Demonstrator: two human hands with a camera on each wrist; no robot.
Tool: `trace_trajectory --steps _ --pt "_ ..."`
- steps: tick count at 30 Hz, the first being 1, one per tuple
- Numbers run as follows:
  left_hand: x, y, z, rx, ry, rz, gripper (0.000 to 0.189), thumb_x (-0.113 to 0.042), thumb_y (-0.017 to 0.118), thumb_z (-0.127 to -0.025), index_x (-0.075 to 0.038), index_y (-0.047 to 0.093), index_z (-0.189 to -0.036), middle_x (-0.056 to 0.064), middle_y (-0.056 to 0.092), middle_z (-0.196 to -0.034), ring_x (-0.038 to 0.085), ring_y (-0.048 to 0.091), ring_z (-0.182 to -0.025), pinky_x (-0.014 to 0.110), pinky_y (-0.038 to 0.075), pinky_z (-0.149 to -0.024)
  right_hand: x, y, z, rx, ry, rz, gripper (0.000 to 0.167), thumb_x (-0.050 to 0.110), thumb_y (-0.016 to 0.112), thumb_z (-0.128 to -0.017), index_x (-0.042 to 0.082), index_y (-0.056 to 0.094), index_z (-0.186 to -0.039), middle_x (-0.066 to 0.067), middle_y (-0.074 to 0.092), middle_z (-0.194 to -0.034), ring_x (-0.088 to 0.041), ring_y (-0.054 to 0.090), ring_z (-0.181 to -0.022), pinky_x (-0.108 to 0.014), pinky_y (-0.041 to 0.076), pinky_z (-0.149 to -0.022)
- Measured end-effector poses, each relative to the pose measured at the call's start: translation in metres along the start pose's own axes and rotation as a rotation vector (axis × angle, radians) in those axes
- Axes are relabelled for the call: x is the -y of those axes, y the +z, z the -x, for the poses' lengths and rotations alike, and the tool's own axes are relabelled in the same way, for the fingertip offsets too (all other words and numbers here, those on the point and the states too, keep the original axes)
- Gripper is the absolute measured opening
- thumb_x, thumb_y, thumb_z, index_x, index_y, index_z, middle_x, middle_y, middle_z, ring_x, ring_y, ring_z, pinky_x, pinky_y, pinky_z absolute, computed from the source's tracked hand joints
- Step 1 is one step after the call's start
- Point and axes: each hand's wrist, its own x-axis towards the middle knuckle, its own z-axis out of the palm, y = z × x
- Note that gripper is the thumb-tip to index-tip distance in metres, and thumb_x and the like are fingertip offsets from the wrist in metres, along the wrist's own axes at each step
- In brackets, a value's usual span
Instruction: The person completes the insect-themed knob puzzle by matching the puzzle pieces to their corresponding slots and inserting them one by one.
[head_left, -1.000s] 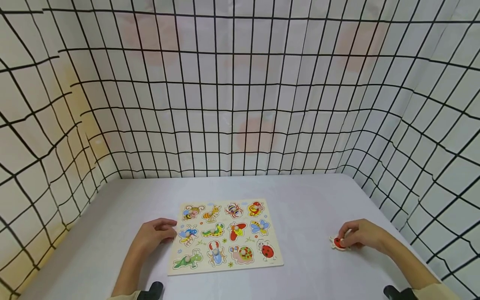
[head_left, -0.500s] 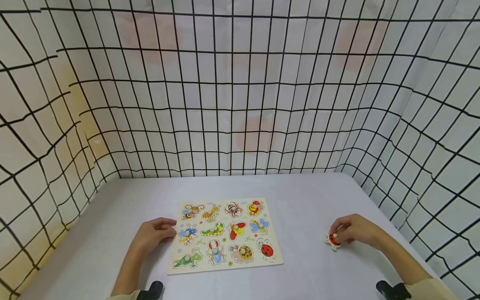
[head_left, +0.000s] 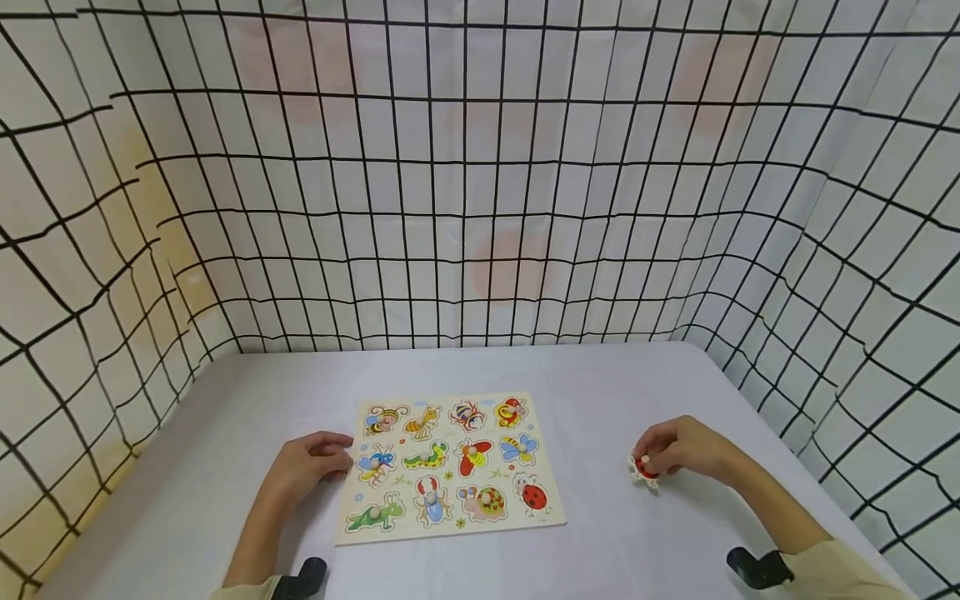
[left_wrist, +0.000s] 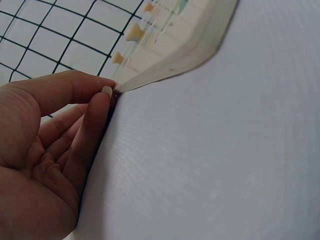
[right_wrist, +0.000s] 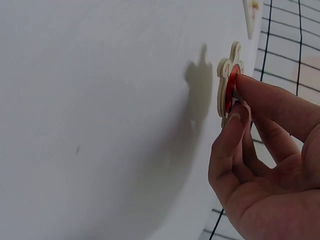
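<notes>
My right hand (head_left: 690, 448) pinches a ladybug puzzle piece (right_wrist: 222, 95) by its knob, between thumb and fingers. The piece is red with a pale wooden edge, tilted on its side in the right wrist view, and its shadow falls on the table apart from it. To its left lies a wooden peg puzzle board (head_left: 408, 533) with rows of colourful insects. A ladybug picture (head_left: 535, 497) fills its near right corner, with no knob showing on it. My left hand (head_left: 306, 467) rests beside the board's left edge, loosely bent fingertips (left_wrist: 102, 92) touching the edge.
A white cloth covers the table (head_left: 600, 558). White walls with a black grid (head_left: 465, 192) stand behind it and on both sides. Round wooden knobs (left_wrist: 134, 32) stick up from the board. Dark straps (head_left: 759, 568) sit at both wrists.
My right hand has moved left and slightly away from me with the ladybug piece, which has turned in the fingers and come off the table. The left hand and board stay put.
</notes>
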Motion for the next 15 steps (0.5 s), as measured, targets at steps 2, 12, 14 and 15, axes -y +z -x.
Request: trace_trajectory --steps 2,12,14,15 --pt "-0.001 0.0 0.0 0.001 0.006 0.002 0.038 -0.014 0.076 -0.086 -0.003 0.069 -0.122 0.005 0.071 -0.091 0.017 0.064 -0.078 0.026 0.052 -0.071 0.006 0.005 -0.004 0.006 -0.008 0.011 0.019 0.013 0.076 -0.083 0.006 0.075 -0.101 -0.006 0.071 -0.088 -0.019 0.062 -0.078 -0.036 0.053 -0.069" --pt "-0.002 -0.001 0.004 0.001 0.01 0.01 0.037 -0.013 0.076 -0.085 -0.003 0.069 -0.12 0.003 0.072 -0.09 0.017 0.064 -0.077 0.026 0.051 -0.072 0.04 0.036 -0.028 0.04 -0.033 0.044 0.014 0.008 0.076 -0.08 0.01 0.077 -0.094 -0.004 0.069 -0.081 -0.019 0.063 -0.073 -0.036 0.053 -0.066" --pt "-0.002 -0.001 0.004 0.002 0.012 0.011 0.037 -0.014 0.076 -0.085 -0.003 0.069 -0.12 0.003 0.071 -0.089 0.017 0.064 -0.076 0.026 0.051 -0.071 0.045 0.042 -0.032 0.05 -0.03 0.046 0.014 0.007 0.076 -0.08 0.01 0.077 -0.093 -0.003 0.069 -0.08 -0.018 0.063 -0.073 -0.035 0.053 -0.066" --pt "-0.002 -0.001 0.004 0.002 0.014 0.013 0.037 -0.014 0.076 -0.085 -0.003 0.069 -0.12 0.003 0.071 -0.089 0.016 0.064 -0.076 0.026 0.051 -0.071 0.047 0.045 -0.034 0.056 -0.027 0.048 0.014 0.007 0.077 -0.079 0.011 0.077 -0.092 -0.003 0.07 -0.08 -0.018 0.063 -0.072 -0.035 0.053 -0.066"
